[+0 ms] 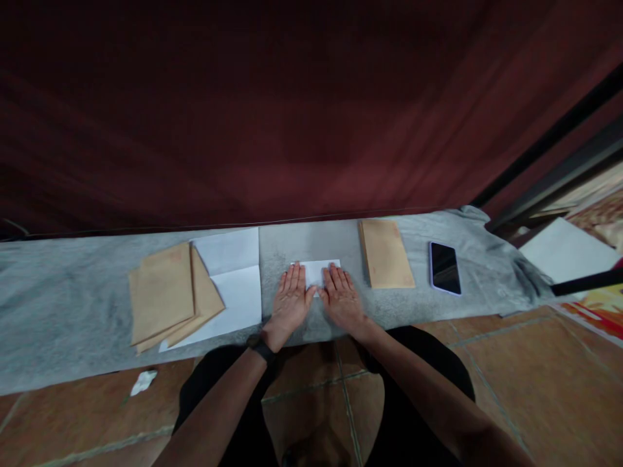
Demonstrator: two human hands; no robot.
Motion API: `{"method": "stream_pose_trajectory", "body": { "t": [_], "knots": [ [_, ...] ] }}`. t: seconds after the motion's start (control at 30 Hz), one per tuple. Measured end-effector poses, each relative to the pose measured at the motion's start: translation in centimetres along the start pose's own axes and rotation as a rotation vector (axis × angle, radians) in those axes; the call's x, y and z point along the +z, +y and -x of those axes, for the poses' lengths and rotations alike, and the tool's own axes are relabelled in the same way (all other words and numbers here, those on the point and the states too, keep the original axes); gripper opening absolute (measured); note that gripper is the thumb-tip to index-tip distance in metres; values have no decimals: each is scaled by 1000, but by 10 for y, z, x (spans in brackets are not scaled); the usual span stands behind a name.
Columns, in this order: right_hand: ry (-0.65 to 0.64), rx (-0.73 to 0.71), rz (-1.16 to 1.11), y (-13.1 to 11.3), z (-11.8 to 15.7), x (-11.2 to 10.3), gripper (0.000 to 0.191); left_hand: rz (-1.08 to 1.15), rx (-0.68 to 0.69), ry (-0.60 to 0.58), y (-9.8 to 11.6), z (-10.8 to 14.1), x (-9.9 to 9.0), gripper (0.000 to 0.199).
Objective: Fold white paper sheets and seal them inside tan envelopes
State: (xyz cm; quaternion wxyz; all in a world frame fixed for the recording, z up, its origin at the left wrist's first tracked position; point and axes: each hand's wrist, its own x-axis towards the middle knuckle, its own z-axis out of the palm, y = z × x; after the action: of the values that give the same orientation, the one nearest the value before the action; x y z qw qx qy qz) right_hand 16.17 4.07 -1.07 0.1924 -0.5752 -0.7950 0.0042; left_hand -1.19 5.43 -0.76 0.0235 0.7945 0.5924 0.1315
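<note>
A small folded white sheet of paper (315, 271) lies flat on the grey cloth (316, 237) in front of me. My left hand (292, 295) rests flat on its left part, fingers stretched forward. On the right part lies my right hand (342, 297), also flat with straight fingers. Both thumbs point inward and nearly meet at the paper's near edge. Left of my hands are larger white sheets (238, 292) with a crease across them, partly covered by several loosely piled brown envelopes (163, 292). A neat stack of brown envelopes (389, 253) sits to the right.
Beyond the stack lies a phone (444, 268) with a dark screen. A dark red cloth wall (311, 130) rises behind the grey surface. A crumpled white scrap (143, 383) is on the tiled floor (525, 363). At far right stands a white box-like thing (567, 253).
</note>
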Motion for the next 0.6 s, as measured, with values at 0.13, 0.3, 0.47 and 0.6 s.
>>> {"method": "stream_pose_trajectory", "body": {
  "t": [0.13,0.3,0.47,0.6],
  "knots": [
    [25,49,17,7,0,-3,60,-16,-74,15,-3,2,-1,69],
    [5,60,36,15,-1,-8,61,-9,-109,82,-3,7,0,67],
    [-17,85,41,18,-1,-9,57,-28,-157,93,-2,11,-2,65],
    [-19,63,33,19,-2,-11,58,-14,-109,73,8,11,-9,61]
  ]
}}
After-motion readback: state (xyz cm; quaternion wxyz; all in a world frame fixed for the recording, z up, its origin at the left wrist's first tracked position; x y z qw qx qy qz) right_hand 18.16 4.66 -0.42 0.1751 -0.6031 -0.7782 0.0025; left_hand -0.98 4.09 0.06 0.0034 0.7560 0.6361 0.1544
